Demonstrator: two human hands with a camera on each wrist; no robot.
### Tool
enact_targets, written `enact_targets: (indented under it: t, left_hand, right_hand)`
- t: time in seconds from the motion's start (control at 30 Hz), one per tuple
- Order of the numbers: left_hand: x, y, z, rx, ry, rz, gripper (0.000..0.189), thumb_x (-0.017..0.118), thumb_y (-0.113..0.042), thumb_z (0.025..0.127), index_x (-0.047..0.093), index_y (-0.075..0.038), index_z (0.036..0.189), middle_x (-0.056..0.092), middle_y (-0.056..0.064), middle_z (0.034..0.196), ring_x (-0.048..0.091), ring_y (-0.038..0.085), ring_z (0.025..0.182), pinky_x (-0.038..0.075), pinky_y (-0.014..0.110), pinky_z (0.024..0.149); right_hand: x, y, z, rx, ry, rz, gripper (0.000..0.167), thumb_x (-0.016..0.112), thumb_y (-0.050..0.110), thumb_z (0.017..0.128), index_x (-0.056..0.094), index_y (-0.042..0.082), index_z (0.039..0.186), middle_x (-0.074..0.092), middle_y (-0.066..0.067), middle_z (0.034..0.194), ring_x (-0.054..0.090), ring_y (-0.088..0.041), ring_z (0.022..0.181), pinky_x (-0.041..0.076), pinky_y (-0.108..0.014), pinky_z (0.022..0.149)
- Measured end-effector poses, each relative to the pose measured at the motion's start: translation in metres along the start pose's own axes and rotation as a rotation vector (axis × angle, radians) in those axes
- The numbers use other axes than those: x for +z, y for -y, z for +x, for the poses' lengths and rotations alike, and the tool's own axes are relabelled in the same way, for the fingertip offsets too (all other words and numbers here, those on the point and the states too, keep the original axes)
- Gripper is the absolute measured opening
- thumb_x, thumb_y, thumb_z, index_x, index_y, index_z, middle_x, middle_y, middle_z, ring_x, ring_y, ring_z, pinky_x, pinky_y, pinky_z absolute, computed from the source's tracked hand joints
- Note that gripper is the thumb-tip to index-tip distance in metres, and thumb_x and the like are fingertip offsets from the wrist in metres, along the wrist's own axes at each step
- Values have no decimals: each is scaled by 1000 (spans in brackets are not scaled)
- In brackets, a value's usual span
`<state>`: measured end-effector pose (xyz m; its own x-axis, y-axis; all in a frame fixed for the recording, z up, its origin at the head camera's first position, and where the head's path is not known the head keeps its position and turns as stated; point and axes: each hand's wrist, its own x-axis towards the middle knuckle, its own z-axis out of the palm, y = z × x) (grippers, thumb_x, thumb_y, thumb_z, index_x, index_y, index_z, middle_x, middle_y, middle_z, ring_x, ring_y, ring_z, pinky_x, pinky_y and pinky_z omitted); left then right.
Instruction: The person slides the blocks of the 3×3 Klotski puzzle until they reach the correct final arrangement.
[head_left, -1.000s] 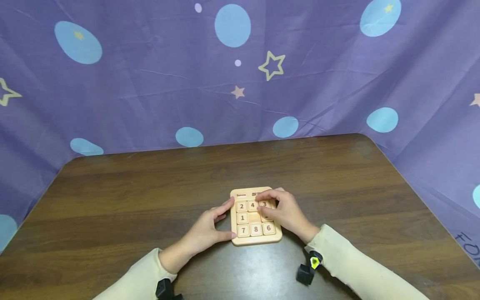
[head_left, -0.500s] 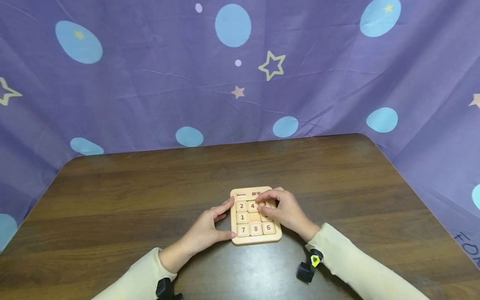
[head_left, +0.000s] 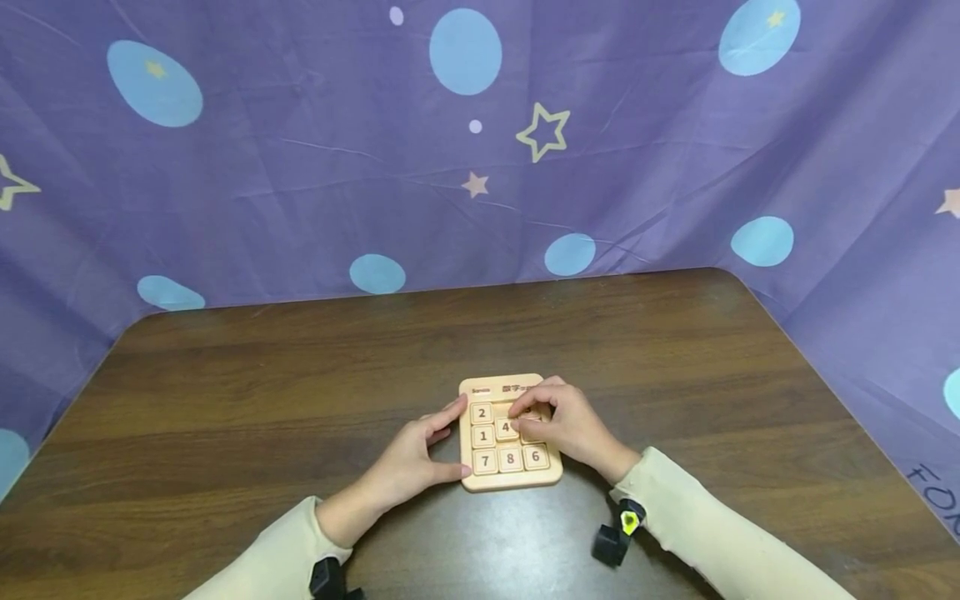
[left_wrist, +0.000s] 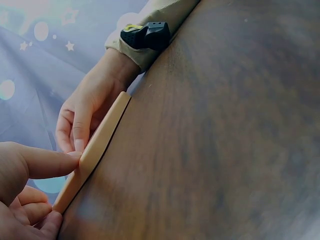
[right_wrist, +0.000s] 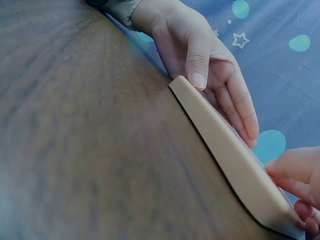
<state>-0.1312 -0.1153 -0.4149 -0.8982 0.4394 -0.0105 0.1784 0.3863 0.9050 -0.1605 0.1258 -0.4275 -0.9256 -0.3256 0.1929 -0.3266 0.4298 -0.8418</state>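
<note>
A light wooden number sliding puzzle [head_left: 517,481] lies flat on the table. Its 4 tile [head_left: 505,428] sits in the middle column, mostly within the centre slot, with a gap above it. My left hand [head_left: 408,458] holds the puzzle's left edge, index finger near the top and thumb [left_wrist: 55,164] at the lower corner. Over the upper right tiles is my right hand [head_left: 573,423], its index finger and thumb beside the 4 tile. These fingers hide much of the tiles beneath. Tiles 2 [head_left: 482,413], 1, 7, 8 and 6 are readable.
The brown wooden table [head_left: 262,400] spreads around the puzzle. Behind it hangs a purple curtain [head_left: 300,167] with blue spots and stars. A black camera [head_left: 611,546] is strapped at the right wrist, another [head_left: 327,577] at the left.
The 4 tile has slid down from the top row into the centre slot, leaving a gap above. My right hand's fingertips have shifted slightly down with it; the left hand stays in place.
</note>
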Motion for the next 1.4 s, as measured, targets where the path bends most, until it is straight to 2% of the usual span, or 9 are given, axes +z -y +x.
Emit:
enact_targets:
  t: [0.33,0.63,0.8,1.03,1.4]
  left_hand:
    - [1,0,-1,-17,-4,-4,83,80,-5,70,39,0,141,36,15,148,39,31,131,39,40,106]
    - [-1,-1,-1,15,-2,1,82,80,-4,70,38,4,140,36,18,147,38,32,132,39,41,106]
    - [-1,0,-1,36,7,-4,82,79,-5,71,37,6,140,35,21,146,36,34,133,38,44,107]
    - [-1,-2,0,22,-1,2,81,79,-4,70,39,4,140,36,19,146,38,32,132,39,43,106]
    - [-1,-2,-2,22,4,-9,81,79,-5,70,38,5,140,36,20,146,38,33,131,38,44,107]
  right_hand:
    - [1,-1,-2,-19,24,29,14,75,8,73,74,22,79,63,9,85,48,-14,83,42,-25,69]
    - [0,0,-1,-30,14,39,12,76,11,74,75,19,82,64,9,85,49,-13,82,41,-24,69]
    - [0,-2,1,-38,-22,60,10,74,12,78,75,17,86,68,8,84,52,-13,81,43,-25,70]
    - [-1,-1,2,-19,-50,76,11,71,9,79,75,14,87,69,6,84,55,-12,83,44,-25,75]
    - [0,1,2,1,-42,82,9,73,11,79,75,17,86,69,8,86,55,-14,85,44,-26,76]
